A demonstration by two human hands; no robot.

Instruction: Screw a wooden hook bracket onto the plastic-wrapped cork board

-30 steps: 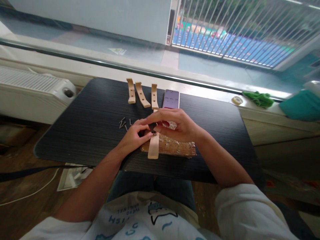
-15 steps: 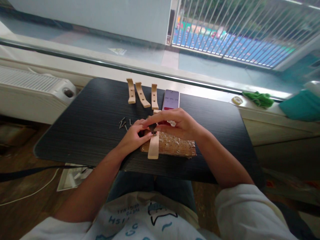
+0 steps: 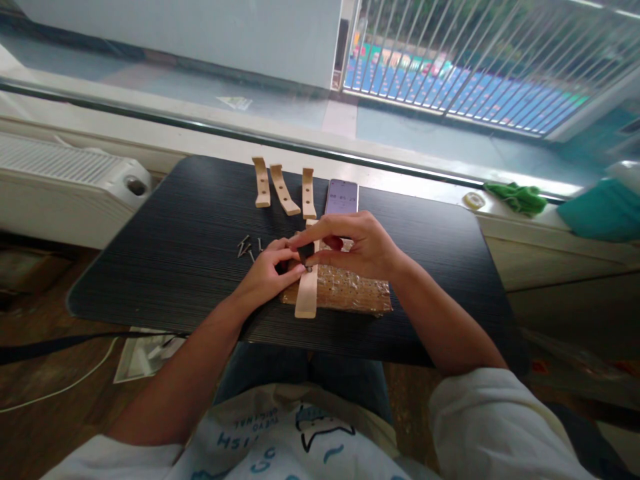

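Note:
Between the thumb and fingers of my right hand [image 3: 367, 247] is a short dark tool [image 3: 306, 252], like a stubby screwdriver. Its tip stands over a small metal screw head [image 3: 309, 269] in a pale wooden strip [image 3: 307, 300]. The strip lies across a brown block [image 3: 355, 293] wrapped in clear film and marked with small holes. My left hand [image 3: 270, 273] is closed at the strip's left edge, its thumb tip beside the screw. Its fingers partly hide the strip and the block's left end.
Three curved wooden hooks [image 3: 308, 193] with holes lie at the back of the black table [image 3: 165, 253], beside a phone [image 3: 343, 197] showing a timer. Several loose screws [image 3: 243, 247] lie left of my hands. A radiator, a green cloth [image 3: 517, 198] and a tape roll [image 3: 473, 200] are near the window.
My right hand has turned slightly with its fingers shifted around the dark tool. The left hand, strip and block stay in place.

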